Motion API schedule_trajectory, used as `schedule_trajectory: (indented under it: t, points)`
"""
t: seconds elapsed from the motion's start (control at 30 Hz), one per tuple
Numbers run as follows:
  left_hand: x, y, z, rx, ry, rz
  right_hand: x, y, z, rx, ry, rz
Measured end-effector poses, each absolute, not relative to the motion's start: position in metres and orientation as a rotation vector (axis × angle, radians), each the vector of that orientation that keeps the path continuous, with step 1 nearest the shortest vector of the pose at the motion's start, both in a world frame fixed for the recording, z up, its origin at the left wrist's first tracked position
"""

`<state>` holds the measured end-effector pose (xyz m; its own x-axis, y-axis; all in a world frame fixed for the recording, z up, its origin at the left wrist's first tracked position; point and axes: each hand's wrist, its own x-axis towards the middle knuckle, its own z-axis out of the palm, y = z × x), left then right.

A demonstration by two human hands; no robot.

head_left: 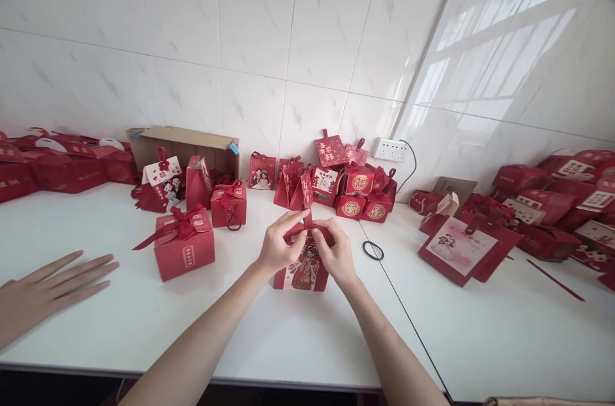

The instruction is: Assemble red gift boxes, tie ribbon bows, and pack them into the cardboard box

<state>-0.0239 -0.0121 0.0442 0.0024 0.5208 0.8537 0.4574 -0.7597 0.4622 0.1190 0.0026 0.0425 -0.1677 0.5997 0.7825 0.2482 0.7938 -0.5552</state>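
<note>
A small red gift box (303,275) with an illustrated figure in red robes on its front stands upright on the white table, in the middle. My left hand (285,241) pinches the red ribbon (307,219) at the top of this box from the left. From the right, my right hand (335,249) grips the same ribbon, its fingertips close to those of my left hand. The ribbon's lower part and the box's upper edge are partly hidden behind my fingers.
Another person's hand (57,291) lies flat at the left. A bow-tied red box (185,255) stands nearby. Red boxes, a cardboard box (192,135) and a power strip (390,150) line the wall. A black ring (373,251) and a pink-fronted bag (461,247) lie right.
</note>
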Motion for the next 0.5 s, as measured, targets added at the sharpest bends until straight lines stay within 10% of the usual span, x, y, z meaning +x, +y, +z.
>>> schedule_trajectory:
  t: [0.5]
  points:
    - [-0.013,-0.013,0.046,2.227,1.062,1.968,0.113,-0.039,0.082,-0.463,-1.335,0.687]
